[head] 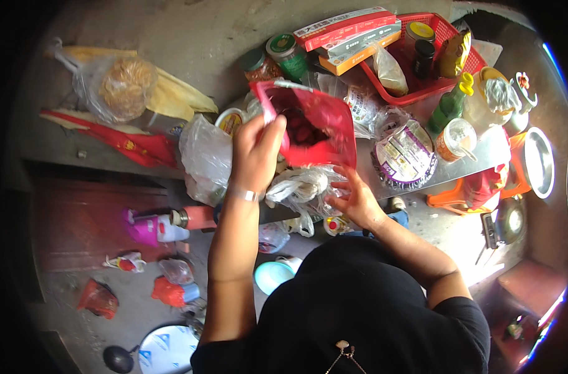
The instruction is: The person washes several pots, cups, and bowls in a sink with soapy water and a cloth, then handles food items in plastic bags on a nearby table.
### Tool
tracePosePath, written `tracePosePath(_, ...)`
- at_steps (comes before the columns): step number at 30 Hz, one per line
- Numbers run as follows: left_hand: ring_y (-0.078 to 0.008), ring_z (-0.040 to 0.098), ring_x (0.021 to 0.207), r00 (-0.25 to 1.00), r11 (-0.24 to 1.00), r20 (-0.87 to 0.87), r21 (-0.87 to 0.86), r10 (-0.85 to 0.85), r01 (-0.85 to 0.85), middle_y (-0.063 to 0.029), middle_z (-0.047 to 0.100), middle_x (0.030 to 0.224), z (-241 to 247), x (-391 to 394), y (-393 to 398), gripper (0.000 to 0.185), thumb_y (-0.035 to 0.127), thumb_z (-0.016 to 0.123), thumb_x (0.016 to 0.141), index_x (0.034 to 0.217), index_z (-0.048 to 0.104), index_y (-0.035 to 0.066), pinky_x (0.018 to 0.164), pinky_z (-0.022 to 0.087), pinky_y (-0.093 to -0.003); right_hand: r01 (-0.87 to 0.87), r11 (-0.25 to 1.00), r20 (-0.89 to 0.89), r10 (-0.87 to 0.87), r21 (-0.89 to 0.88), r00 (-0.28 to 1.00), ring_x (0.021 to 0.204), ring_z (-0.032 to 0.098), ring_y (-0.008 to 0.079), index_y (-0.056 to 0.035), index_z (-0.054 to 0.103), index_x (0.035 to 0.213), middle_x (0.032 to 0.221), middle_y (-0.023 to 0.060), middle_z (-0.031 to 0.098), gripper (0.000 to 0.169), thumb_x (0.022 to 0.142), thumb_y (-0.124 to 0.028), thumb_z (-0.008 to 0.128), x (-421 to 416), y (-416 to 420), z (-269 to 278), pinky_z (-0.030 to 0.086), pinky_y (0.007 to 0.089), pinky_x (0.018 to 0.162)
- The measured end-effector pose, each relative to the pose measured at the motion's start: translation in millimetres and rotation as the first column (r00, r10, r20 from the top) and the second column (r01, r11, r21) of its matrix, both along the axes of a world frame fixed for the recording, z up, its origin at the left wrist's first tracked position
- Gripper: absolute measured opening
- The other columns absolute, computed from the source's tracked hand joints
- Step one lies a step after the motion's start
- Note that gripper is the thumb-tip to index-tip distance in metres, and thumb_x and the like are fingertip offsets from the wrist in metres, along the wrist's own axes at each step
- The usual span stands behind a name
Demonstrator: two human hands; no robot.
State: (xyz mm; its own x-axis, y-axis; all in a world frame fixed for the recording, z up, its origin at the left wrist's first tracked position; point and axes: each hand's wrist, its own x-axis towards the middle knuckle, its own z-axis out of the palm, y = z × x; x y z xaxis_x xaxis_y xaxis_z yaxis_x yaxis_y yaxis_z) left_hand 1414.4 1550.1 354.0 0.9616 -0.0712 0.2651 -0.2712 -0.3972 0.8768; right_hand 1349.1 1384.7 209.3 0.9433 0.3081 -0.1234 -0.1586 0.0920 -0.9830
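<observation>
My left hand [258,154] grips the left edge of a red plastic pouch [330,119], thumb on the near side. The pouch's mouth gapes, and dark reddish round pieces show inside, too shaded to identify. Just below the pouch's lower right corner is my right hand [354,198], fingers spread and apart from one another, holding nothing visible. Crumpled clear plastic bags [302,187] lie beneath the pouch, between the two hands. A bulky clear plastic bag [204,156] sits to the left of my left wrist.
Along the counter stand glass jars [286,53], stacked pasta boxes [349,30], a red plastic basket [475,58], a green bottle [445,110], a purple-labelled round package [403,149] and a paper cup [454,140]. An orange stool [445,198] stands beyond the counter's right end; a turquoise basin [272,276] is below.
</observation>
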Motion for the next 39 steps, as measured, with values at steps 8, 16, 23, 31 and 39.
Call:
tracePosePath(8,-0.0208,0.054,0.067,0.829,0.963,0.502,-0.030,0.248,-0.269,-0.0135,0.060,0.074,78.8,-102.4,-26.9,0.027,0.024,0.059,0.064,0.073,0.060,-0.002,0.066,0.043,-0.0311,-0.216,0.888,0.158,0.164,0.407,0.974,0.109,0.051,0.0179,-0.0079,0.015,0.140,0.128,0.0119,0.044,0.079,0.078,-0.006,0.065,11.3,20.8,77.4,0.045,0.0325,0.087)
tracePosePath(16,-0.0210,0.056,0.069,0.780,0.917,0.554,0.072,0.291,-0.393,-0.0140,0.061,0.077,106.0,-144.6,-27.7,0.032,0.027,0.060,0.064,0.075,0.061,-0.003,0.067,0.044,-0.0322,-0.327,0.559,0.081,0.418,0.762,0.905,0.112,0.050,0.0178,-0.0107,0.013,0.141,0.137,0.0091,0.034,0.078,0.080,0.001,0.061,-16.4,61.4,76.8,0.044,0.0276,0.086)
tracePosePath(23,-0.0204,0.056,0.069,0.781,0.891,0.527,0.092,0.336,-0.445,-0.0133,0.061,0.077,115.3,-157.8,-34.4,0.034,0.030,0.061,0.065,0.076,0.061,-0.003,0.066,0.045,-0.0321,-0.339,0.528,0.118,0.407,0.778,0.906,0.116,0.047,0.0183,-0.0086,0.010,0.141,0.140,0.0100,0.030,0.079,0.080,0.004,0.059,-18.2,62.1,82.9,0.042,0.0304,0.092)
tracePosePath(31,-0.0191,0.056,0.066,0.785,0.911,0.530,0.055,0.319,-0.408,-0.0118,0.061,0.075,108.1,-153.6,-36.6,0.034,0.030,0.062,0.064,0.076,0.062,-0.002,0.064,0.045,-0.0312,-0.306,0.531,0.091,0.391,0.790,0.916,0.115,0.047,0.0173,-0.0077,0.012,0.140,0.138,0.0093,0.032,0.077,0.081,0.002,0.059,-20.1,51.4,85.1,0.042,0.0303,0.093)
tracePosePath(39,-0.0193,0.055,0.071,0.812,0.912,0.491,0.076,0.317,-0.402,-0.0119,0.060,0.079,109.5,-154.8,-41.7,0.031,0.028,0.062,0.061,0.070,0.061,-0.002,0.068,0.044,-0.0309,-0.276,0.506,0.088,0.363,0.817,0.928,0.115,0.046,0.0158,-0.0071,0.013,0.140,0.135,0.0089,0.037,0.077,0.080,0.000,0.061,-21.8,49.3,82.9,0.040,0.0308,0.095)
